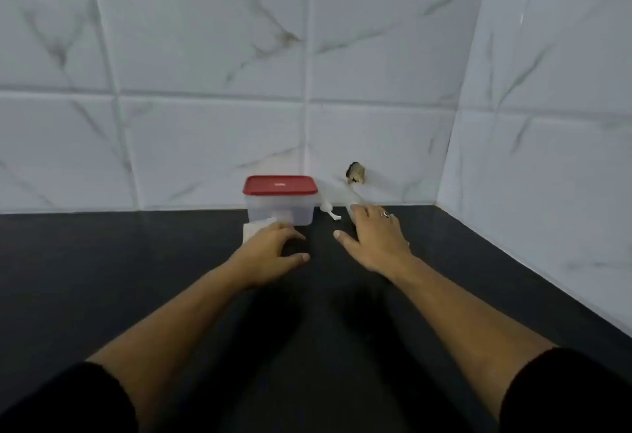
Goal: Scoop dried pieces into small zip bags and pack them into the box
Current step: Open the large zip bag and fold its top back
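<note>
Box [280, 205], clear, red lid on, at back of counter [136, 278]; zip bags [254, 227] just before it, white scoop [330, 212] beside. Advice: peel one bag singly, then take the scoop. Left hand [273, 244], loosely bent, touches the bags, gripping nothing; right hand [372, 237], spread, holds nothing.

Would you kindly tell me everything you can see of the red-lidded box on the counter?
The box is a rectangular tub with a see-through plastic body and a red lid with rounded corners, fitted on, so it is closed. It stands upright on the dark counter, close to the tiled wall. A flat white packet lies at its front left corner, and the left hand hovers just before it; whether the hand touches the box is unclear. No contents show.
</note>
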### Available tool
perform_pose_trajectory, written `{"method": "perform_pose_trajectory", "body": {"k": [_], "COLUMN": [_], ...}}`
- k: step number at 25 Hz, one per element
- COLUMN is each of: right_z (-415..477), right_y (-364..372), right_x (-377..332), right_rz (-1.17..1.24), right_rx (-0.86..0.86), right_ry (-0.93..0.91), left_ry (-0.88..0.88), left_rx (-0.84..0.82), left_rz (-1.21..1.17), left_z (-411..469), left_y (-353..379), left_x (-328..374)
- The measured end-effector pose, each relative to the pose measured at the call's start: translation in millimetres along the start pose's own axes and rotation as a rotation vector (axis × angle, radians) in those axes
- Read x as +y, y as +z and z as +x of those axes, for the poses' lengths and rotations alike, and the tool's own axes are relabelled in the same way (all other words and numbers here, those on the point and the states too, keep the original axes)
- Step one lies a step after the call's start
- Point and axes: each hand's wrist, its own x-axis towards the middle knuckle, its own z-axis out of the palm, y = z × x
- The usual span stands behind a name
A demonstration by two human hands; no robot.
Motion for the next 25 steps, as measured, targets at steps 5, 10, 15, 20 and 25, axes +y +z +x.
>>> {"method": "perform_pose_trajectory", "body": {"k": [5,10,15,20,25], "right_z": [19,26,1,-60,-86], "right_y": [21,29,12,-10,3], "right_x": [27,39,29,10,18], "right_rz": [0.037,-0.047,0.012,0.123,0.111], "right_rx": [-0.104,-0.137,-0.160,-0.196,-0.164], "right_ry": [0.160,0.221,0.243,0.129,-0.071], "left_ry": [-0.118,-0.067,-0.004,0.029,0.190], "left_rx": [-0.049,-0.017,-0.007,0.029,0.149], "left_rz": [-0.099,-0.029,-0.003,-0.032,0.114], "left_z": [11,14,12,6,-1], "left_y": [43,52,53,50,40], "left_x": [-16,-29,-28,-22,-9]}}
